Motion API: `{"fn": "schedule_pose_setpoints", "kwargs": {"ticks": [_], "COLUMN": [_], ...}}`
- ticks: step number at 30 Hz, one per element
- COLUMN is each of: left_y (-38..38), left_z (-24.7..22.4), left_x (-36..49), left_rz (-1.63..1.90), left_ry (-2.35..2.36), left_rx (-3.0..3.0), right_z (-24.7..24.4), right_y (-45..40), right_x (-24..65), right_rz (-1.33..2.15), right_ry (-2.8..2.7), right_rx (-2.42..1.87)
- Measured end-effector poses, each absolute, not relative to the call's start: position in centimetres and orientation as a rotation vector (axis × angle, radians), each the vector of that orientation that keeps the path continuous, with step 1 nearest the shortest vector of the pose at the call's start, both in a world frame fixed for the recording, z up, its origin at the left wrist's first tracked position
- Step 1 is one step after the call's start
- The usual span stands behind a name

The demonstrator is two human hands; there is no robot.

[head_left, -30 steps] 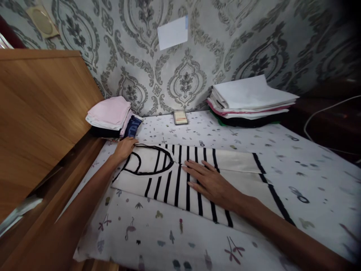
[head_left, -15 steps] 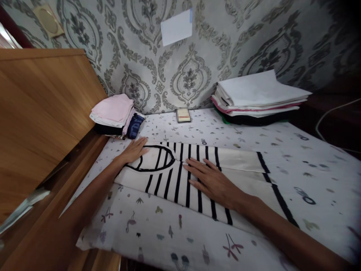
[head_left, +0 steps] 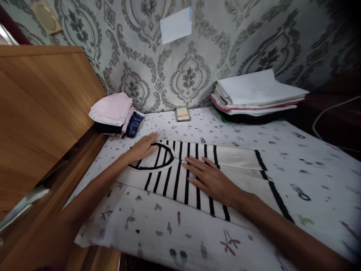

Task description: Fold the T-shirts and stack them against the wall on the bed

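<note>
the person's left hand [head_left: 143,147] lies open, fingers stretched out and nothing pinched, across the far side of a black-edged oval neckline [head_left: 169,154]. the right hand [head_left: 211,180] is also open, palm down with fingers spread on the stripes, gripping nothing.

under both lies a cream knit garment with black stripes [head_left: 166,184], folded into a long strip, its neckline to the left and its black-trimmed hem [head_left: 282,207] to the right. a second ago the left hand was at the neck end's edge; it has since slid inward along the neckline, while the right hand has stayed put on the stripes. this looks like smoothing, one hand steadying the cloth as the other flattens it, with the strip's shape hardly altered.

the garment rests on a white bedsheet printed with small motifs [head_left: 158,233]. beyond it, apart from the hands, sit a pile of folded pink, white and dark clothes [head_left: 113,107] on the left, a small blurred rectangular item [head_left: 182,114] by the wall, and a taller stack of mostly white folded cloth [head_left: 259,88] on the right.
</note>
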State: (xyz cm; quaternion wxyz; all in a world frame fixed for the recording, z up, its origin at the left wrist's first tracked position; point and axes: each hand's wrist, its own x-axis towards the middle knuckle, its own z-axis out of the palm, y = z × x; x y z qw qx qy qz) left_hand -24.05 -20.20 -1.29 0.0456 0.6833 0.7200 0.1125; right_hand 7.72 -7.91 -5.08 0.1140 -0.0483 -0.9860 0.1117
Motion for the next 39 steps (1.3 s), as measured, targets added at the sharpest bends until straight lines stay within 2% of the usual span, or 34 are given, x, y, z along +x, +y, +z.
{"fn": "schedule_pose_setpoints", "kwargs": {"ticks": [8, 11, 16, 22, 25, 29, 35, 39], "left_y": [-19.0, -19.2, -18.7, -17.7, -18.3, -21.1, -26.5, -28.1], "left_z": [-1.5, -1.2, -1.8, -0.7, 0.5, 1.3, 1.9, 2.6], "left_x": [-22.2, -22.4, -22.2, -19.7, -17.2, -14.3, -13.3, -15.2], "left_rz": [-0.019, 0.068, 0.420, 0.523, 0.530, 0.343, 0.225, 0.100], "left_ry": [2.035, 2.048, 2.129, 2.075, 2.025, 2.129, 2.313, 2.274], "left_rx": [1.983, 2.013, 2.227, 2.346, 2.229, 1.941, 1.618, 1.518], "right_z": [-5.2, -5.1, -4.9, -3.6, -1.8, -0.4, -3.8, -5.3], "right_y": [-8.0, -8.1, -8.3, -8.2, -8.1, -7.8, -7.2, -6.4], "right_x": [7.8, 7.9, 8.0, 8.4, 9.4, 13.1, 20.1, 21.7], "right_rz": [0.297, 0.283, 0.325, 0.445, 0.448, 0.403, 0.175, 0.260], "right_ry": [-2.850, -2.856, -2.846, -2.800, -2.742, -2.700, -2.515, -2.463], "right_rx": [-0.156, -0.165, -0.170, -0.213, -0.351, -0.669, -1.093, -1.258]}}
